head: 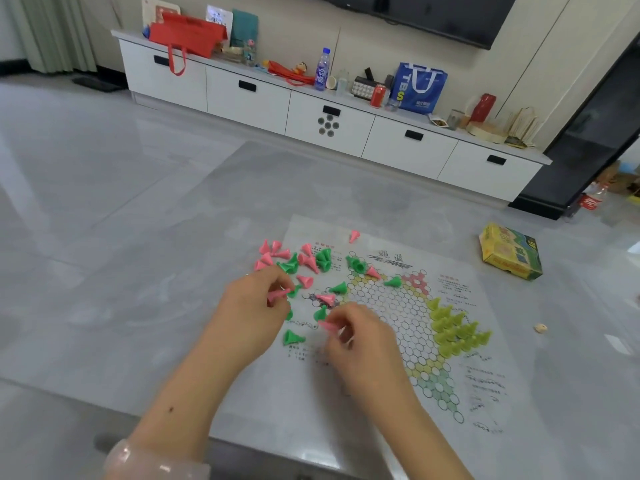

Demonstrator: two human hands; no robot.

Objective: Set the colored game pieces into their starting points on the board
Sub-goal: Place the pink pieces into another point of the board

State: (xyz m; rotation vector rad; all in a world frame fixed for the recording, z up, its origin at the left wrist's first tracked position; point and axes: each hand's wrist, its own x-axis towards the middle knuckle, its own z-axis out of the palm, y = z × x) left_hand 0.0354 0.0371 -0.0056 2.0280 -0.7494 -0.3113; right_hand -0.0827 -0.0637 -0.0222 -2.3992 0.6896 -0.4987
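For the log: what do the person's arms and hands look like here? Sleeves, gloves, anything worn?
Both forearms are bare as far as the frame shows: no sleeves, no gloves. The left hand has a wide, translucent pale pink bangle at the wrist. The right hand and its wrist show nothing worn. No rings can be made out on the fingers.

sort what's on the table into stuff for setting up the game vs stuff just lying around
For the job:
board sheet
pink pieces, one held in each of left hand and right hand
green pieces
yellow-green pieces, already set on their corner

Just lying about:
game box
small pale object
clutter on the white cabinet
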